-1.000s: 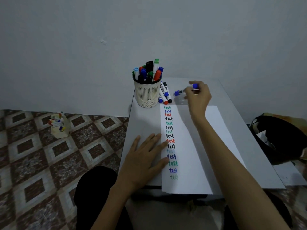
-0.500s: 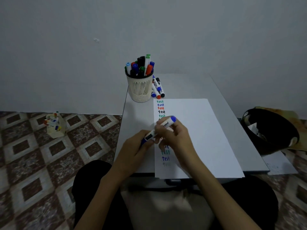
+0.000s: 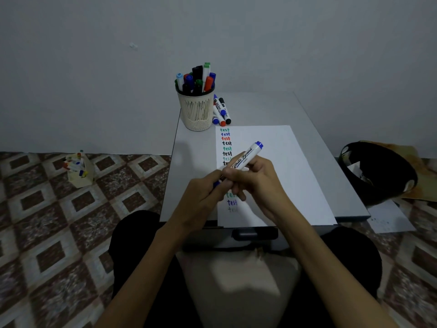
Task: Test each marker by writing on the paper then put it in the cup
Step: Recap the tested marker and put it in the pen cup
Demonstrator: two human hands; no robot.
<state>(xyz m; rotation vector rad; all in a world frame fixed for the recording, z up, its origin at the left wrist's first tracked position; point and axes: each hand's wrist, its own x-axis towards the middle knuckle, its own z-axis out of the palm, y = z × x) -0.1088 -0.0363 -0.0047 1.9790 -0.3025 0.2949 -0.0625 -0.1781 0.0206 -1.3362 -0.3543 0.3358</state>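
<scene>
Blue marker [image 3: 246,157], which you picked from the far end of the desk [image 3: 194,162] a second ago, is now above the near half of the paper [image 3: 290,174]. Your right hand [image 3: 257,183] is curled round its smooth white barrel, and your left hand [image 3: 203,197], no longer flat on the sheet, pinches its lower blue end. Beyond the column of coloured "test" words stands the slotted cream cup [image 3: 197,112], full of markers, with a few loose markers [image 3: 222,112] lying just beside it.

The cup [image 3: 197,110] stands behind the paper's [image 3: 295,176] left corner, loose markers [image 3: 221,112] just right of it.
</scene>
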